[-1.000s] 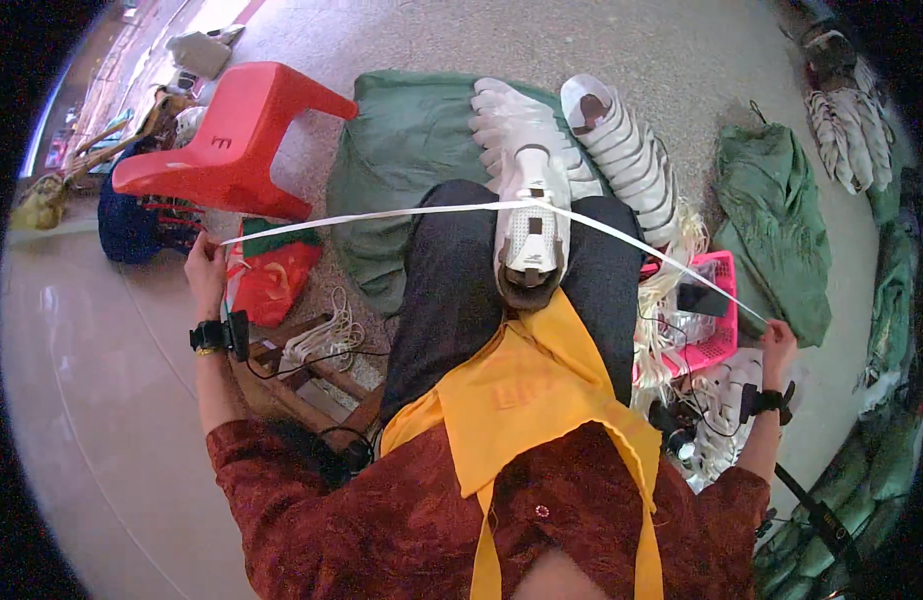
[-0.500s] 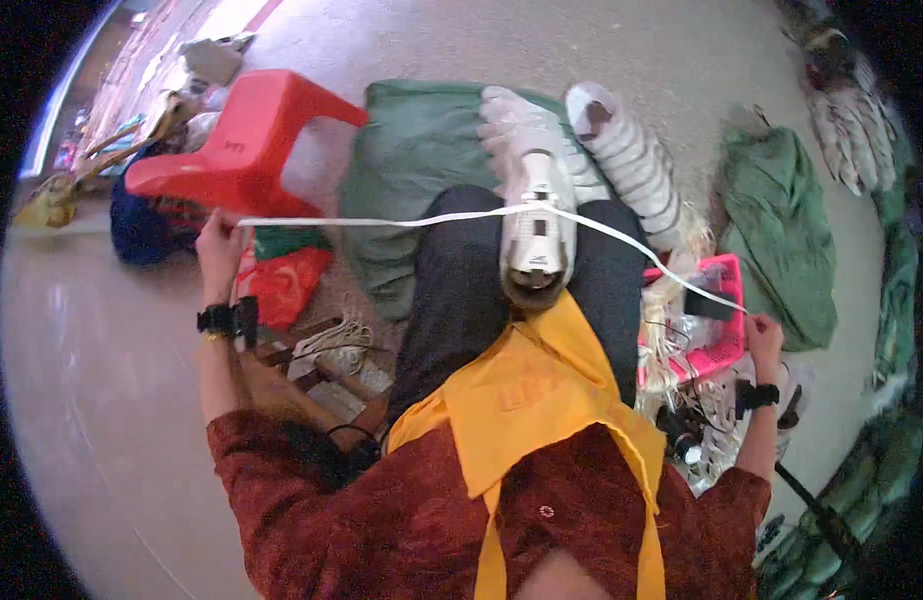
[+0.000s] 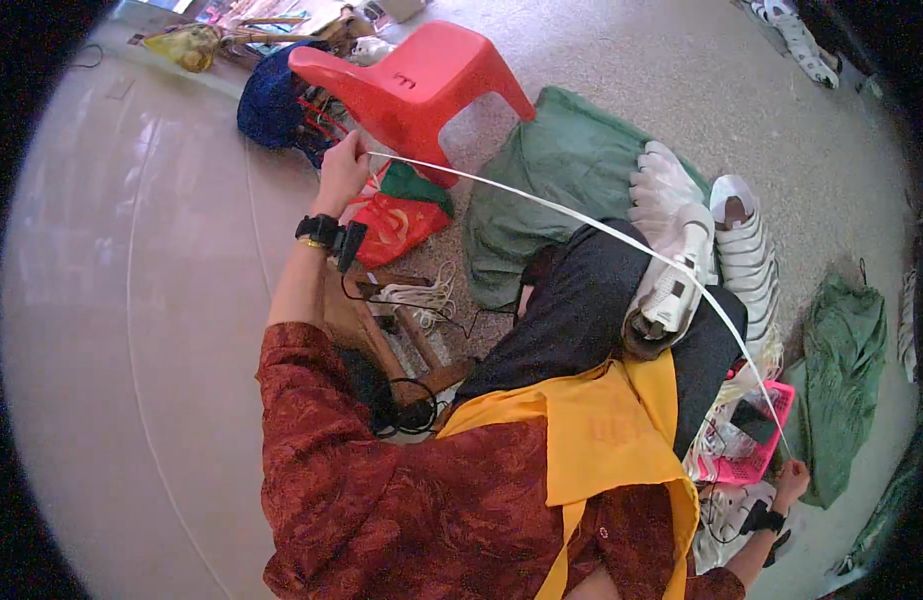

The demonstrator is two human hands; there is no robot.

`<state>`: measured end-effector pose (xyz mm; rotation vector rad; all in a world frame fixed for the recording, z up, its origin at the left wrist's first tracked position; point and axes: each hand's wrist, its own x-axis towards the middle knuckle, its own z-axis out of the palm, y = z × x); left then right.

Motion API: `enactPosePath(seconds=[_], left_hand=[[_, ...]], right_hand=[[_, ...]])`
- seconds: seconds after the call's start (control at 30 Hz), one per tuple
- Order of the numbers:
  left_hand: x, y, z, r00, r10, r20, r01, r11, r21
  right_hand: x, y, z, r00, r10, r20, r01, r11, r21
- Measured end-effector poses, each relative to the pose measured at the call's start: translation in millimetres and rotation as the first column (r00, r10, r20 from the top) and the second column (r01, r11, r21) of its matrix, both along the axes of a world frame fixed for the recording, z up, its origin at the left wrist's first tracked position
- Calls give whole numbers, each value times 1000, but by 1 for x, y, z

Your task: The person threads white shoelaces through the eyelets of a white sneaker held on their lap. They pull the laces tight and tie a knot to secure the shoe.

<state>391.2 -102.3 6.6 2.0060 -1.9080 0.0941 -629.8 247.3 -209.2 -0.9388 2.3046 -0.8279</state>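
I found the flat white fabric lace straighter than before across the white perforated shoe, seemingly less slack, my left hand and right hand pinching its ends.

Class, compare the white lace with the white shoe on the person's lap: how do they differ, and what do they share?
The lace is long and narrow; the shoe is broader and bulkier. The lace spans between the left hand and the right hand; the shoe rests on the lap, held by neither. The lace looks plain; the shoe has dark patches. Both are mainly white.
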Motion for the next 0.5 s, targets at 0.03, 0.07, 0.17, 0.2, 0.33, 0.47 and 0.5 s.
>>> enactPosePath(seconds=[0.03,0.07,0.17,0.2,0.33,0.47,0.5], left_hand=[[3,4,5,999,-12,36,13,1000,-6],[10,4,3,998,-33,51,35,999,-21],[21,8,-9,993,-46,112,52,997,-56],[16,6,-5,987,-50,150,61,996,-69],[6,6,-2,990,-78,118,88,992,-87],[32,14,-9,979,-75,187,84,996,-37],[42,16,-14,980,-73,183,78,997,-23]], right_hand=[[8,-1,1,998,-2,-55,5,999,53],[3,0,-3,971,76,-227,-64,996,63],[-10,4,-9,859,191,-475,-175,981,79],[7,2,-6,909,158,-387,-160,987,29],[19,-3,0,978,61,-197,-52,997,52],[74,-14,24,896,121,-427,-57,985,161],[81,-19,28,903,93,-419,-12,981,191]])
